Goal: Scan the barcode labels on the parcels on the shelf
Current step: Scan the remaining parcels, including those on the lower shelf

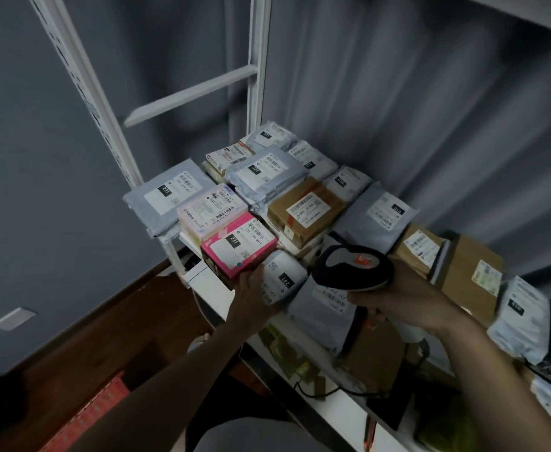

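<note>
Many labelled parcels cover the white shelf [342, 409]: grey mailer bags, brown cartons and a pink box [235, 247] with a white "231" label. My left hand [254, 296] reaches between the pink box and a small white parcel [282, 277] marked "231", fingers resting on that parcel's front. My right hand [408, 298] grips a black-and-grey barcode scanner [354, 267], whose head hangs over the shelf's front parcels and points toward the back. A brown carton [305, 212] with a barcode label lies just beyond the scanner.
White shelf uprights [258, 60] rise at the back left corner against a grey curtain. A lower shelf holds more parcels and a black cable [319, 393]. Wooden floor [72, 353] and a red box [95, 415] lie down to the left.
</note>
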